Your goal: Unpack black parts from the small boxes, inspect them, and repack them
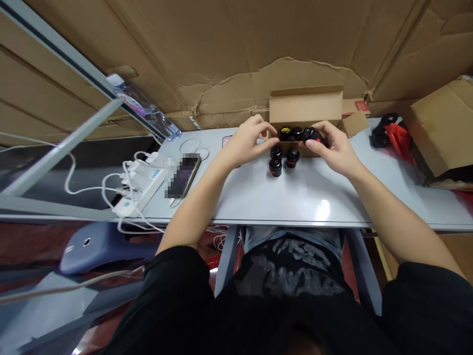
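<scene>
A small open cardboard box (306, 106) stands at the back of the table, its lid flap raised. Several glossy black round parts (296, 132) sit inside, one with a yellow ring on top. My right hand (336, 148) grips a black part (312, 135) with a red mark between thumb and fingers, over the box's right side. At the box's left edge is my left hand (253, 139), thumb and forefinger apart, with nothing visible between them; whether it touches the box I cannot tell. In front of the box three similar black parts (275, 166) stand upright on the white table (258, 199).
To the left lie a phone (184, 175) and a power strip (142, 192) with white cables. A water bottle (144, 108) leans by the metal frame. At right are a black and red plastic bag (397, 138) and a larger cardboard box (443, 128). Cardboard lines the back.
</scene>
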`<state>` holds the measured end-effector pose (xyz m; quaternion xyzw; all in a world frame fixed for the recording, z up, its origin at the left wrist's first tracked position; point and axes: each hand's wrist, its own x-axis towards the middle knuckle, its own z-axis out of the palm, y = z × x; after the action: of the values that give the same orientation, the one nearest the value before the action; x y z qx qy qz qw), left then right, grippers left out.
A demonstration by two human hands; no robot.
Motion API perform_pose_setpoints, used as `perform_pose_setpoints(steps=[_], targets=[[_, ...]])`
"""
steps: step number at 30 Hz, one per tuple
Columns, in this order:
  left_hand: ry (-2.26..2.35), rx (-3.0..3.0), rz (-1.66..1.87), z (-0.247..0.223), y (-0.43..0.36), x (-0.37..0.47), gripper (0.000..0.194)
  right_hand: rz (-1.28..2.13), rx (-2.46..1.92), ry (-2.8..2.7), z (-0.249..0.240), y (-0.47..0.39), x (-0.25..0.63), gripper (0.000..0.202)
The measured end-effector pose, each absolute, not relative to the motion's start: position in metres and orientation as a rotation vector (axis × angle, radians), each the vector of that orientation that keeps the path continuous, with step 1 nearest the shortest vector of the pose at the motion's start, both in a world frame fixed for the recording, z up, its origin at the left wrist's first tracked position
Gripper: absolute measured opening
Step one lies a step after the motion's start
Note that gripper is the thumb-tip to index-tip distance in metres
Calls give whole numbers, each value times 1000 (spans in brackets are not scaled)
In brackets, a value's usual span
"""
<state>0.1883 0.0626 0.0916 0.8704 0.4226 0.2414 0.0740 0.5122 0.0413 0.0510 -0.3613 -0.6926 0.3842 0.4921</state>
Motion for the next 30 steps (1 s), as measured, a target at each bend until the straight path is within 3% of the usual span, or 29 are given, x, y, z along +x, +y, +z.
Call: perform_pose_setpoints(steps=[3,7,12,15,19,22,30], targets=[[1362,2614,573,112,86,206,24,583,-936,-1924,59,43,523,75],[1518,2563,338,124,107,243,22,354,-1099,-2228,77,37,535,47],[1810,2606,167,121,119,275,59,351,-1268,-2617,85,29,534,24],[1928,2606,127,115,125,284,70,377,-1410,-2686,82,26,526,23],[1930,2597,40,113,125,289,60,384,-1532,-2623,75,26,515,37],[1932,2560,43,119,120,287,48,372,-1520,-2556,70,30,511,36],[1660,2500,526,173,80,247,24,311,-1660,-2551,73,26,515,41]])
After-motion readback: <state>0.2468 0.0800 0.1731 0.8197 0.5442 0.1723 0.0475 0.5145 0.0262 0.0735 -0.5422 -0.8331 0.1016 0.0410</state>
